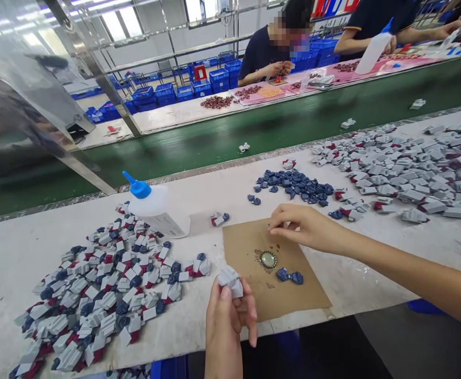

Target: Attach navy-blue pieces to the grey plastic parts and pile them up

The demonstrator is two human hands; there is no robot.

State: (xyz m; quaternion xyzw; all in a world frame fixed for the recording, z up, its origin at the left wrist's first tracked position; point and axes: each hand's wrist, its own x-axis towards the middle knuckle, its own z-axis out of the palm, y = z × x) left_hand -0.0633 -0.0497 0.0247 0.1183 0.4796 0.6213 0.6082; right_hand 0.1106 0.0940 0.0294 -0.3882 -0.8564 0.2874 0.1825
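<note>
- One grey piece (229, 276) we are grasping in our left hand (223, 316), fingers partly curling, near the front edge of the worktop (210, 192).
- Our right hand (305, 223) is hovering half-closed over the far edge of the cardboard (307, 292); whether it is holding anything, we cannot tell.

Pale table (207, 197) beneath piled parts (108, 301), bottle (157, 208), brown sheet (244, 242)

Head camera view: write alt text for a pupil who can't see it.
A person's left hand holds a small grey piece while the right hand hovers over a brown sheet. Nearby are a mixed pile of parts, a blue pile and a bottle, with co-workers beyond a green belt.
</note>
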